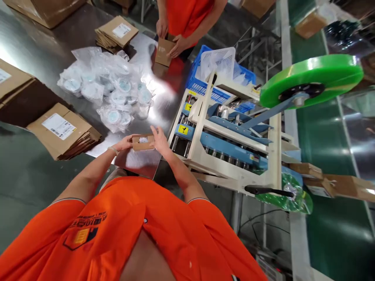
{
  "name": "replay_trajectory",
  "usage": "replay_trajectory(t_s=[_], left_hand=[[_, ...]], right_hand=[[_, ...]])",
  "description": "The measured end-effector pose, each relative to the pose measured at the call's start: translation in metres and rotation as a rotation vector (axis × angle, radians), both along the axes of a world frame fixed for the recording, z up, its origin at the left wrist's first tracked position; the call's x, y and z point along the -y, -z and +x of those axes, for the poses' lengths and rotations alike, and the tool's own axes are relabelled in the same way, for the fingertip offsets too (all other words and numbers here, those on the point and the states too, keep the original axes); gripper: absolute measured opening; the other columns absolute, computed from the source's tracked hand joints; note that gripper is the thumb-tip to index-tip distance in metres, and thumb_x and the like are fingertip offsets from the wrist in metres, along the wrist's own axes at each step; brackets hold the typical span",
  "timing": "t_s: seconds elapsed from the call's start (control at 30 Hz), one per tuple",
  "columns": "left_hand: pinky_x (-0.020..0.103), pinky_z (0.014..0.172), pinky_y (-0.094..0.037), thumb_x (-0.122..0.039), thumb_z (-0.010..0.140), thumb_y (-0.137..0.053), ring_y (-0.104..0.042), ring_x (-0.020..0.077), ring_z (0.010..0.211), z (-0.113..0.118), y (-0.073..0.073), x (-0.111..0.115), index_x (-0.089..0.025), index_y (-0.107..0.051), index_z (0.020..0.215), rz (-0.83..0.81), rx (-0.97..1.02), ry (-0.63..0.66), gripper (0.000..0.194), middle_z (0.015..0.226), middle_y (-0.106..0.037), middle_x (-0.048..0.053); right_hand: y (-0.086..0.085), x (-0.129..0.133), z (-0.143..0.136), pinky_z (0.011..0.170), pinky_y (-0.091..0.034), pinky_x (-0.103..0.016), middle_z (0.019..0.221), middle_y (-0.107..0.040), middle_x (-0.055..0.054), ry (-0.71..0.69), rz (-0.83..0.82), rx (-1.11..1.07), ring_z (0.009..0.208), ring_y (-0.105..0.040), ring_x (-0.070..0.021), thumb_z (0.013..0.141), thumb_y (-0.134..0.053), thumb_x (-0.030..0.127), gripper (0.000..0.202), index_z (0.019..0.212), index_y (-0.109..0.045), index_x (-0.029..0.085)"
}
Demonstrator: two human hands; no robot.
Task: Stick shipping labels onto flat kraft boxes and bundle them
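A small brown cardboard box [142,147] stands near the front edge of the metal table, its top open. Something whitish shows inside, too small to make out. My left hand [124,143] grips the box's left end. At the right end, my right hand [160,141] holds the box with the thumb at its near side and the fingers reaching up along the edge. Just beyond lies a heap of clear plastic bags [113,84] with round, pale blue-and-white items in them.
Flat labelled cartons are stacked at the left [63,130] and at the back [117,33]. Across the table, a co-worker's hands hold another box [164,52]. At the right stand a taping machine [225,144] with a green tape roll [312,80], a blue crate [195,76] and a green conveyor [331,148].
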State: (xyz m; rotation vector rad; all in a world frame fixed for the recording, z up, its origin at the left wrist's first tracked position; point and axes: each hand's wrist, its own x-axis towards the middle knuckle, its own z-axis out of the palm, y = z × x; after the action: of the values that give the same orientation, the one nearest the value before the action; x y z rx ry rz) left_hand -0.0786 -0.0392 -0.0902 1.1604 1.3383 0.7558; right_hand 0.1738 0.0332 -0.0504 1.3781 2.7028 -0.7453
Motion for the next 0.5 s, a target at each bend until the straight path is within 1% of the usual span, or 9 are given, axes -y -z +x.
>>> replay_trajectory(t_s=[0.03,0.07,0.13,0.2,0.27,0.33,0.4,0.47,0.5], left_hand=[[0.048,0.104,-0.059,-0.053,0.075,-0.078,-0.070,0.0316,0.116,-0.008,-0.003,0.000,-0.015,-0.073,0.137,0.017,-0.017,0.024,0.073,0.125,-0.079,0.016],[0.049,0.109,-0.057,-0.055,0.081,-0.073,-0.068,0.0337,0.126,-0.013,-0.007,0.000,-0.016,-0.073,0.141,0.040,-0.056,0.036,0.071,0.134,-0.077,0.017],[0.055,0.121,-0.047,-0.058,0.090,-0.064,-0.056,0.0392,0.146,-0.011,-0.015,0.005,-0.017,-0.069,0.150,0.101,-0.234,0.045,0.073,0.151,-0.069,0.018],[0.065,0.129,-0.032,-0.062,0.093,-0.065,-0.039,0.0480,0.160,0.007,-0.021,0.011,-0.010,-0.059,0.160,0.176,-0.517,0.078,0.085,0.163,-0.058,0.024],[0.074,0.128,-0.023,-0.064,0.091,-0.070,-0.029,0.0566,0.162,0.034,-0.025,0.019,0.002,-0.048,0.163,0.234,-0.796,0.143,0.100,0.165,-0.050,0.035],[0.075,0.125,-0.025,-0.059,0.094,-0.071,-0.034,0.0593,0.157,0.056,-0.027,0.023,0.010,-0.042,0.163,0.262,-0.974,0.193,0.101,0.160,-0.048,0.043],[0.070,0.121,-0.034,-0.053,0.099,-0.067,-0.042,0.0568,0.151,0.067,-0.027,0.018,0.010,-0.040,0.163,0.261,-1.076,0.220,0.093,0.156,-0.051,0.043],[0.063,0.118,-0.040,-0.050,0.103,-0.062,-0.045,0.0531,0.148,0.067,-0.026,-0.004,0.007,-0.039,0.164,0.269,-1.136,0.235,0.087,0.155,-0.052,0.040],[0.060,0.117,-0.042,-0.050,0.105,-0.060,-0.045,0.0513,0.149,0.066,-0.025,-0.022,0.005,-0.038,0.164,0.275,-1.154,0.238,0.084,0.155,-0.052,0.038]], right_hand=[[0.002,0.000,0.001,0.127,-0.044,-0.048,0.171,-0.046,-0.022,-0.039,0.012,0.006,0.159,-0.046,-0.0354,0.094,-0.078,0.021,0.082,0.170,-0.046,0.019],[0.005,0.001,0.002,0.131,-0.041,-0.049,0.174,-0.045,-0.020,-0.101,0.007,0.009,0.163,-0.041,-0.0351,0.097,-0.075,0.020,0.076,0.169,-0.048,0.018],[0.012,0.007,0.007,0.134,-0.037,-0.049,0.175,-0.046,-0.017,-0.190,-0.018,0.011,0.167,-0.037,-0.0327,0.104,-0.062,0.019,0.063,0.166,-0.053,0.017],[0.017,0.014,0.010,0.135,-0.037,-0.048,0.177,-0.044,-0.015,-0.178,-0.024,0.014,0.168,-0.035,-0.0299,0.109,-0.051,0.020,0.058,0.167,-0.052,0.016],[0.020,0.019,0.012,0.134,-0.038,-0.047,0.178,-0.042,-0.014,-0.122,-0.024,0.018,0.169,-0.035,-0.0294,0.111,-0.047,0.021,0.057,0.168,-0.051,0.018],[0.021,0.023,0.014,0.133,-0.039,-0.051,0.179,-0.041,-0.013,-0.044,-0.013,0.016,0.168,-0.034,-0.0331,0.111,-0.051,0.024,0.054,0.166,-0.055,0.022],[0.020,0.031,0.020,0.132,-0.038,-0.059,0.180,-0.038,-0.014,0.070,0.025,0.004,0.169,-0.031,-0.0387,0.108,-0.061,0.028,0.056,0.164,-0.058,0.025],[0.022,0.047,0.031,0.132,-0.036,-0.061,0.180,-0.036,-0.017,0.204,0.061,-0.017,0.169,-0.030,-0.0410,0.104,-0.071,0.031,0.063,0.165,-0.056,0.025],[0.024,0.060,0.039,0.132,-0.037,-0.060,0.180,-0.037,-0.019,0.265,0.064,-0.030,0.168,-0.033,-0.0407,0.102,-0.074,0.031,0.067,0.165,-0.056,0.023]])
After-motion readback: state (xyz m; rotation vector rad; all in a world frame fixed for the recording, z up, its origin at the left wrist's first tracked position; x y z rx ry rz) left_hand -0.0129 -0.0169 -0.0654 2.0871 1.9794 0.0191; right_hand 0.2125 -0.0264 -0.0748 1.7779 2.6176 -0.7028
